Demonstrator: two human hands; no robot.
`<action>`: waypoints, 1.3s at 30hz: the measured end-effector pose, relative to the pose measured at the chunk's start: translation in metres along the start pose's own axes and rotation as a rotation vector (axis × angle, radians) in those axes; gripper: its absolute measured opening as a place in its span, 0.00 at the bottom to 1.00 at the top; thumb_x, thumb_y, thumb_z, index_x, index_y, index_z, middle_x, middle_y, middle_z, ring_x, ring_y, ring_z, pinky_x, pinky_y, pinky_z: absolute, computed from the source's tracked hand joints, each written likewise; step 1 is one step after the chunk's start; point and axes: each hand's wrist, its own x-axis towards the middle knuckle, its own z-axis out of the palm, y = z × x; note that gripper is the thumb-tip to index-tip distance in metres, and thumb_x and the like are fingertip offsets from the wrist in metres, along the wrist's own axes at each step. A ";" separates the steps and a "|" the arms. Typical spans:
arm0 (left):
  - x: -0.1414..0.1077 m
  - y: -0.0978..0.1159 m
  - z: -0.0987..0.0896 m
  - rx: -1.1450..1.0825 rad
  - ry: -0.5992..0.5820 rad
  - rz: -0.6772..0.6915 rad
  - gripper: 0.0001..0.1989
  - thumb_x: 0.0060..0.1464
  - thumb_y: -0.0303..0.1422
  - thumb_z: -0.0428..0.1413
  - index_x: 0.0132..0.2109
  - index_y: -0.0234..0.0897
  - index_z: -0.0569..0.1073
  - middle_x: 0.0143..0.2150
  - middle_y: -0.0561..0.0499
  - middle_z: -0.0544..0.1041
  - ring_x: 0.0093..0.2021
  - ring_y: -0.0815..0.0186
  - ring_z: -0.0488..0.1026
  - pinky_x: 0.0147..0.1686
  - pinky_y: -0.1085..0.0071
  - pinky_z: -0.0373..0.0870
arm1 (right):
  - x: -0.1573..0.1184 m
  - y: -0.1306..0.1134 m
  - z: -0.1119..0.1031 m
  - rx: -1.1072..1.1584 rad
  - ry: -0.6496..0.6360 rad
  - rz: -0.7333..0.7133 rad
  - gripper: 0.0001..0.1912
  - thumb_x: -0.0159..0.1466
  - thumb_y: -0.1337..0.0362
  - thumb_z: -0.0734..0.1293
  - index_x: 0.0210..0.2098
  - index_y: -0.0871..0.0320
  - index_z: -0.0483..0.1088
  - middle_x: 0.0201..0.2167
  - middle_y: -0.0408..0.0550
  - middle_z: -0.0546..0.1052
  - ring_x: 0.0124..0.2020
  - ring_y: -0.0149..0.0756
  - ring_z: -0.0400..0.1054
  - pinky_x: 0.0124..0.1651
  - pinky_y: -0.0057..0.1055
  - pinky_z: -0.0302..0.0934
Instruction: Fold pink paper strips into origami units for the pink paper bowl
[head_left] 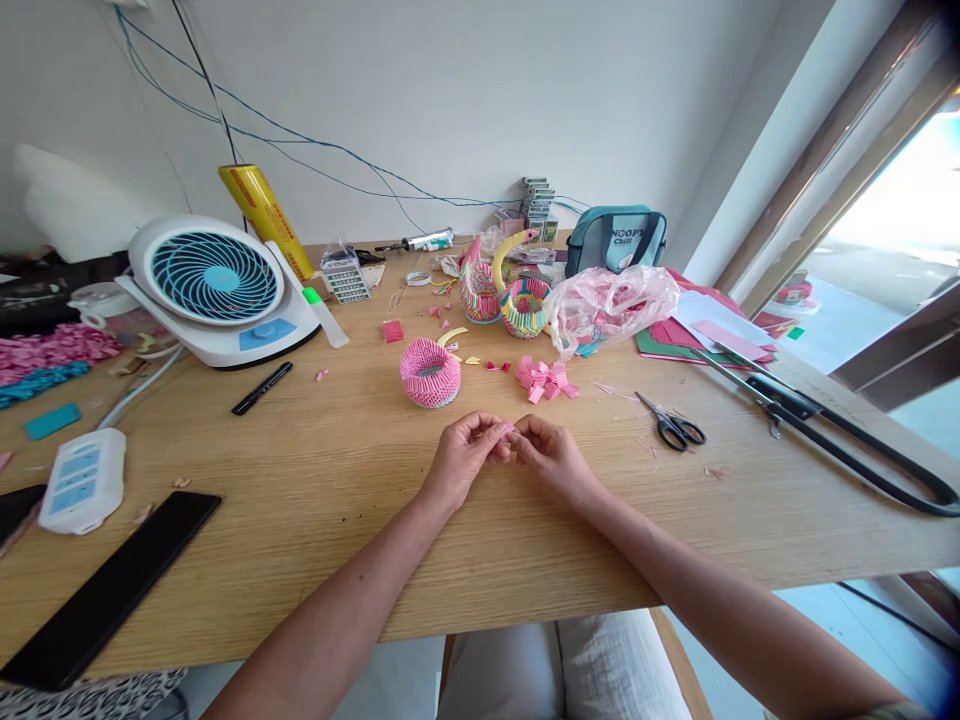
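Note:
My left hand (466, 452) and my right hand (551, 452) meet over the table near its front. Between their fingertips both pinch a small piece of pink paper (508, 429), mostly covered by the fingers. Just beyond my left hand stands a pink folded-paper basket (430, 373), round and open at the top. A loose heap of pink paper pieces (546, 380) lies beyond my right hand. Farther back are a multicoloured paper swan (525, 308) with a yellow neck and another pink paper model (478, 283).
Scissors (670, 421) and a long black-handled metal tool (795, 395) lie at right, near stacked coloured paper (712, 318) and a plastic bag (611, 305). At left are a fan (219, 280), a black marker (262, 388), a power strip (84, 480) and a dark flat slab (112, 590).

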 end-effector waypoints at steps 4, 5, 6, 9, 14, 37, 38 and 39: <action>0.000 -0.001 0.001 -0.057 0.020 -0.045 0.15 0.47 0.40 0.64 0.35 0.33 0.75 0.31 0.52 0.77 0.28 0.72 0.74 0.31 0.75 0.74 | 0.000 -0.002 -0.001 -0.093 0.031 -0.061 0.18 0.64 0.52 0.63 0.27 0.59 0.67 0.23 0.42 0.68 0.25 0.29 0.59 0.28 0.26 0.53; -0.001 -0.001 0.001 -0.058 0.022 -0.046 0.15 0.47 0.40 0.64 0.35 0.33 0.75 0.31 0.52 0.78 0.28 0.71 0.75 0.32 0.74 0.75 | 0.000 -0.001 -0.001 -0.100 0.037 -0.065 0.18 0.64 0.52 0.63 0.27 0.59 0.66 0.23 0.42 0.68 0.25 0.29 0.59 0.28 0.26 0.53; -0.001 -0.001 0.001 -0.056 0.025 -0.043 0.14 0.47 0.40 0.64 0.35 0.32 0.75 0.31 0.51 0.78 0.28 0.70 0.76 0.32 0.74 0.75 | 0.000 0.000 -0.001 -0.102 0.041 -0.061 0.18 0.64 0.52 0.63 0.27 0.59 0.66 0.23 0.42 0.68 0.25 0.29 0.59 0.28 0.26 0.53; -0.001 -0.001 0.001 -0.023 0.042 -0.019 0.13 0.48 0.39 0.63 0.35 0.32 0.75 0.30 0.51 0.78 0.28 0.69 0.76 0.31 0.73 0.76 | 0.000 0.002 -0.001 -0.095 0.040 -0.036 0.17 0.64 0.52 0.64 0.27 0.59 0.66 0.23 0.42 0.68 0.25 0.29 0.60 0.28 0.26 0.54; 0.000 -0.005 0.000 0.096 0.062 0.072 0.11 0.51 0.38 0.61 0.32 0.33 0.73 0.27 0.53 0.77 0.26 0.69 0.76 0.28 0.75 0.75 | 0.000 0.003 -0.001 -0.004 -0.007 -0.008 0.16 0.63 0.52 0.65 0.30 0.59 0.68 0.25 0.44 0.71 0.26 0.31 0.63 0.29 0.27 0.57; -0.008 -0.003 -0.001 0.882 0.052 0.632 0.08 0.55 0.22 0.50 0.31 0.36 0.69 0.30 0.53 0.69 0.31 0.70 0.66 0.34 0.73 0.63 | 0.005 -0.001 -0.006 0.223 -0.024 0.005 0.13 0.63 0.54 0.65 0.30 0.58 0.68 0.27 0.44 0.72 0.31 0.32 0.66 0.37 0.29 0.60; -0.008 -0.003 0.000 0.901 0.049 0.633 0.07 0.55 0.22 0.50 0.31 0.36 0.69 0.30 0.53 0.69 0.31 0.69 0.66 0.35 0.73 0.62 | 0.006 -0.002 -0.006 0.247 -0.026 0.022 0.13 0.62 0.54 0.66 0.30 0.58 0.68 0.26 0.43 0.72 0.30 0.31 0.66 0.37 0.29 0.60; -0.008 -0.002 0.000 0.912 0.051 0.634 0.07 0.55 0.22 0.50 0.31 0.37 0.69 0.30 0.53 0.69 0.32 0.69 0.66 0.35 0.73 0.62 | 0.006 -0.002 -0.007 0.264 -0.029 0.034 0.13 0.60 0.53 0.68 0.30 0.57 0.68 0.26 0.43 0.72 0.30 0.31 0.66 0.37 0.29 0.60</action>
